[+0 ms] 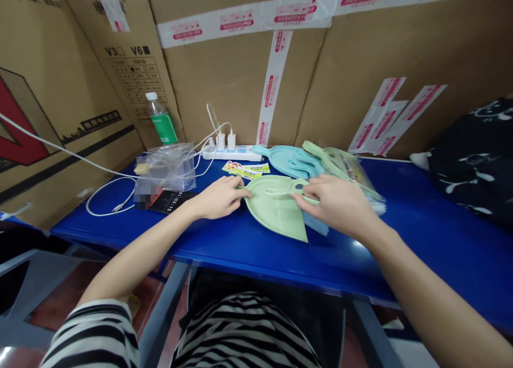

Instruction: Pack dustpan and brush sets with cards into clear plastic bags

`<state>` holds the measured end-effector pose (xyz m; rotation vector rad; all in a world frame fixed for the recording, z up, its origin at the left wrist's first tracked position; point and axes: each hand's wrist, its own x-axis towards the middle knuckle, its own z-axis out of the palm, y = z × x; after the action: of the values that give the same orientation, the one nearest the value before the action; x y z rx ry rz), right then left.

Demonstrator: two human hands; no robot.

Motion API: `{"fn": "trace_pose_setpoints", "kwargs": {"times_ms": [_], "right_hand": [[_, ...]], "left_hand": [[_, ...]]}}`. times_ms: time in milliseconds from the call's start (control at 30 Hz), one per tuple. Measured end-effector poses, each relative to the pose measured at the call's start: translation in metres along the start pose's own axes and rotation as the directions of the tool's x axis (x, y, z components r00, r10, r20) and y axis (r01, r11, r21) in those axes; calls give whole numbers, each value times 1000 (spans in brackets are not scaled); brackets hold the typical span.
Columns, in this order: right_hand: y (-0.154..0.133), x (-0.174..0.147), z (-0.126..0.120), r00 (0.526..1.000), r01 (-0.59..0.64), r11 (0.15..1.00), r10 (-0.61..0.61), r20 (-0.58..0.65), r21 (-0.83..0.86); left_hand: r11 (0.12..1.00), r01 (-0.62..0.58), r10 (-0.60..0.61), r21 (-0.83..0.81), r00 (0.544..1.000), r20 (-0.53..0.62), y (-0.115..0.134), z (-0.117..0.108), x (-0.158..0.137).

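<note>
A pale green dustpan (pixel 270 216) lies in front of me on the blue table, its wide edge toward the right. My left hand (pixel 224 198) is closed on its handle at the left end. A matching green hand brush (pixel 282 192) rests across the pan, its looped handle pointing left. My right hand (pixel 339 201) pinches the brush near its head, and pale bluish bristles (pixel 316 224) show below those fingers. Just behind sits a light blue dustpan (pixel 276 155) with a blue brush (pixel 306 166) on it. Another green dustpan (pixel 339 159) is partly hidden by my right hand.
A white power strip (pixel 244 153) with plugged chargers and trailing cables stands at the back. Printed packets (pixel 248 170), a clear plastic bag (pixel 168 167), a phone (pixel 172 202) and a green-labelled bottle (pixel 162 121) lie leftward. Cardboard (pixel 240 74) walls the table; dark patterned fabric (pixel 473 159) hangs right.
</note>
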<state>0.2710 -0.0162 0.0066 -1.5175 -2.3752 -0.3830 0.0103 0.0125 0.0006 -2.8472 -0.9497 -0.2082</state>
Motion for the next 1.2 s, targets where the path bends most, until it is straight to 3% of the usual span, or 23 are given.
{"fn": "trace_pose_setpoints", "kwargs": {"times_ms": [267,600,900,1100,1200], "right_hand": [[-13,0,-9,970,-118,993,113,214,9],[-7,-1,-4,896,-83,974,-19,443,209],[3,-2,-9,867,-137,929,-55,495,344],[-3,-1,-9,903,-209,957,110,414,202],[-9,1,-9,881,-258,963,205,425,70]], "left_hand": [[993,83,-86,83,996,33,1,3,1],[991,133,-133,4,990,52,-5,6,-1],[975,220,-220,36,975,9,-18,-1,-6],[942,330,-328,62,944,-45,-30,-15,-6],[905,407,-398,126,913,-91,-35,-23,1]]}}
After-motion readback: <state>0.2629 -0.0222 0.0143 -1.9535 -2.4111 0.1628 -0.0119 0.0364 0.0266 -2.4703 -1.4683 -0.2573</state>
